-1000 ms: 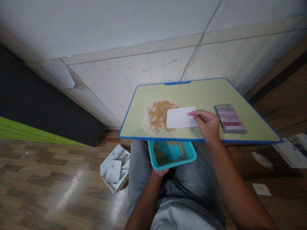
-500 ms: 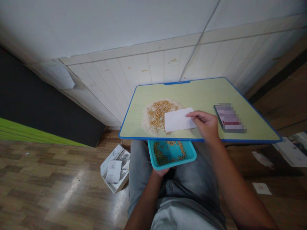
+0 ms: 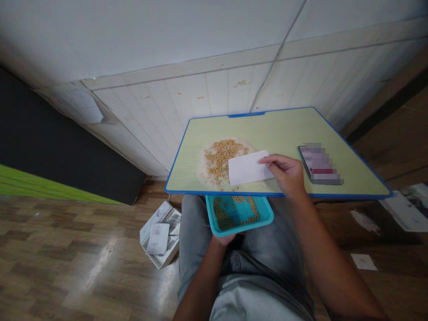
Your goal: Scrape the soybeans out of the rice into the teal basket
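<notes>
My right hand (image 3: 286, 174) pinches a white card (image 3: 248, 167) by its right end and holds it flat against the green tabletop (image 3: 267, 129). The card's left edge lies over a pile of yellow beans mixed with white rice (image 3: 220, 159). Just under the table's near edge, a teal tray (image 3: 240, 216) with several yellow beans in it rests on my left hand (image 3: 224, 240), whose fingers are mostly hidden beneath it.
A phone (image 3: 319, 164) lies on the table right of my hand. The table has a blue rim and stands against a white panelled wall. An open white box (image 3: 161, 234) sits on the wooden floor left of my knee. Papers (image 3: 404, 213) lie at right.
My right hand slid the card a little to the left over the pile's edge. The tray under the table stayed where it was.
</notes>
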Demonstrator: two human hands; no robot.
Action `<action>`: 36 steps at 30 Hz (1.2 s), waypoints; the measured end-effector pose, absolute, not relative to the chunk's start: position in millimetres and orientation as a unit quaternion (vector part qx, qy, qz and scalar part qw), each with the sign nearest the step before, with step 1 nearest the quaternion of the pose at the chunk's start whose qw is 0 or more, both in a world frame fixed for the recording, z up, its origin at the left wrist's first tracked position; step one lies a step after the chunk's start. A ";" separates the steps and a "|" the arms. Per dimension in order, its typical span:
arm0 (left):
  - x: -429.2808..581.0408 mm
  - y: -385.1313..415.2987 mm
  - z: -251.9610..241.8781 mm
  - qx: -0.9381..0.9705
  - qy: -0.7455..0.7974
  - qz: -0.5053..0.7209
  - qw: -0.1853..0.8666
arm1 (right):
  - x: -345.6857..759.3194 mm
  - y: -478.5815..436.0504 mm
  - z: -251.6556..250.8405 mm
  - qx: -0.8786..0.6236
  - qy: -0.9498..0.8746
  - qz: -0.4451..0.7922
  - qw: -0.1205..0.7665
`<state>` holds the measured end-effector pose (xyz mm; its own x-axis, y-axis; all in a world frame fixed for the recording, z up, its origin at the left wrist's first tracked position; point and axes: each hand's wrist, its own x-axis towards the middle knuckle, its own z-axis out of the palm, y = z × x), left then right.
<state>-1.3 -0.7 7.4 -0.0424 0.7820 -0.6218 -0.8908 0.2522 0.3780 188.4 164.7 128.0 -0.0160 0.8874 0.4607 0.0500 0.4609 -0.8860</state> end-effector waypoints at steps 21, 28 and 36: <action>-1.0 -0.9 11.0 -0.067 0.361 0.624 0.690 | 191.2 160.9 136.4 -0.375 -0.628 0.373 0.571; -1.7 -3.7 5.4 -0.013 0.374 0.612 0.697 | 190.9 161.8 133.4 -0.374 -0.622 0.355 0.589; -4.0 -0.6 -7.8 -0.045 0.327 0.623 0.709 | 189.9 161.2 133.7 -0.391 -0.613 0.351 0.590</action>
